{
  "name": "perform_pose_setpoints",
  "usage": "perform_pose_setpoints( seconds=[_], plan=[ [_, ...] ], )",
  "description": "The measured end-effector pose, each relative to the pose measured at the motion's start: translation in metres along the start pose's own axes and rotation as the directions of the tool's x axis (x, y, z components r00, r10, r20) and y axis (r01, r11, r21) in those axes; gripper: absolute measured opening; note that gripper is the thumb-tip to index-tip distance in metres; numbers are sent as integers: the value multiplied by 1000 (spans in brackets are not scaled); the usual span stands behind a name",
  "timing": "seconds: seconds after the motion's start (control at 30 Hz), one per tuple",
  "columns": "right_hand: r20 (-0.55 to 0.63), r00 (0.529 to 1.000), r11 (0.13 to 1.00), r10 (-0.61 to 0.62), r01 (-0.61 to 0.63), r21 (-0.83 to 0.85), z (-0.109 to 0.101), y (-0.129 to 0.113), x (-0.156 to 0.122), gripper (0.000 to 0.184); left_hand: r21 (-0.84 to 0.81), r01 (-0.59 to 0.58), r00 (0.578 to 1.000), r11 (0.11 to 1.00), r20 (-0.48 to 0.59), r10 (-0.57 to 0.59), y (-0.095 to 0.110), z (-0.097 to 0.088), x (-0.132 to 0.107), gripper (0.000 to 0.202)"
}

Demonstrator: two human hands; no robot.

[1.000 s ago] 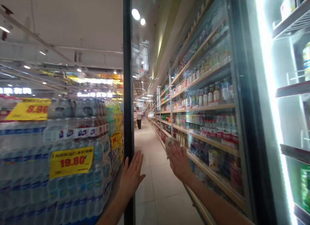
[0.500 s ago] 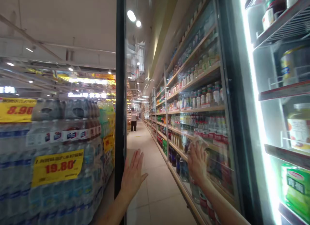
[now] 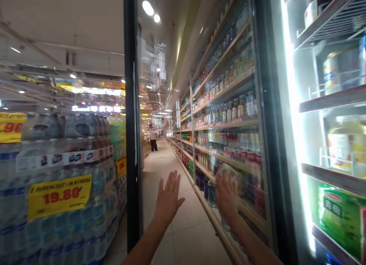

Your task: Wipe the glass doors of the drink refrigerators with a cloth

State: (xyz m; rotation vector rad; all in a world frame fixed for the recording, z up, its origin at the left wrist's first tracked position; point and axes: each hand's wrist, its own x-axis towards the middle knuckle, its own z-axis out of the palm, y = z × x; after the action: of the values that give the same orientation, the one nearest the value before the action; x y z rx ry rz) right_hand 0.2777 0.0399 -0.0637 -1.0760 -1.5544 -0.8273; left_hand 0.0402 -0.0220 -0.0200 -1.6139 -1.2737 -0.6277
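Observation:
The black-framed glass door (image 3: pixel 130 105) of a lit cooler stands swung out in front of me. My left hand (image 3: pixel 168 194) has its fingers stretched out, palm toward the glass. Whether that palm touches the pane I cannot tell. On the right part of the pane, my right hand (image 3: pixel 226 192) presses a crumpled whitish cloth (image 3: pixel 228 170), which shows past the fingertips. This hand is slightly blurred, and its palm hides most of the cloth.
To the right, cooler shelves (image 3: pixel 328 99) hold bottles and a green package (image 3: pixel 339 217). Shrink-wrapped bottles (image 3: pixel 68 158) are stacked at left with yellow price signs (image 3: pixel 60 196). Through the glass appear an aisle floor (image 3: pixel 160 162), long drink shelves (image 3: pixel 223 124) and a distant person (image 3: pixel 153 138).
My view has turned slightly right, so the door and stacks sit further left. My left hand has moved right, away from the door's left frame. The right hand stays on the pane with the cloth.

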Motion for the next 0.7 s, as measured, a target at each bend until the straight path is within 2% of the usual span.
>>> perform_pose_setpoints(
  seconds=[0.07,0.13,0.2,0.27,0.33,0.37,0.4,0.43,0.5,0.57,0.63,0.7],
  plan=[
    [86,977,980,-196,193,46,1,-13,-4,59,-10,-13,1000,1000,-2,13,14,1,4,75],
    [119,943,950,-311,304,74,1,-9,-8,60,-4,-7,1000,1000,-6,7,21,2,6,75],
    [78,965,967,-252,249,43,0,13,-13,63,10,-3,1000,1000,-6,3,22,2,7,73],
    [-8,999,999,-43,43,-9,0,38,-16,64,15,-7,1000,1000,1,7,21,2,6,71],
    [-91,979,982,184,-187,-28,0,49,-18,65,17,6,1000,1000,6,-6,23,2,6,71],
    [-109,966,971,235,-239,-21,1,48,-19,66,18,12,1000,1000,6,-12,26,3,6,72],
    [-107,968,973,227,-229,-7,2,42,-20,66,19,8,1000,1000,3,-8,29,3,6,72],
    [-84,983,986,165,-165,8,4,33,-21,67,20,-3,1000,1000,0,3,32,4,6,73],
    [-15,999,999,-38,39,37,6,18,-23,67,21,-34,999,999,-4,34,38,6,6,73],
    [41,978,977,-207,204,57,6,16,-24,65,22,-51,999,998,-5,52,42,7,6,72],
    [49,974,975,-222,220,37,5,31,-26,63,24,-45,999,999,2,45,42,8,5,71],
    [-6,996,996,-86,86,-14,2,54,-27,62,23,-44,999,999,9,43,42,8,5,70]
  ],
)
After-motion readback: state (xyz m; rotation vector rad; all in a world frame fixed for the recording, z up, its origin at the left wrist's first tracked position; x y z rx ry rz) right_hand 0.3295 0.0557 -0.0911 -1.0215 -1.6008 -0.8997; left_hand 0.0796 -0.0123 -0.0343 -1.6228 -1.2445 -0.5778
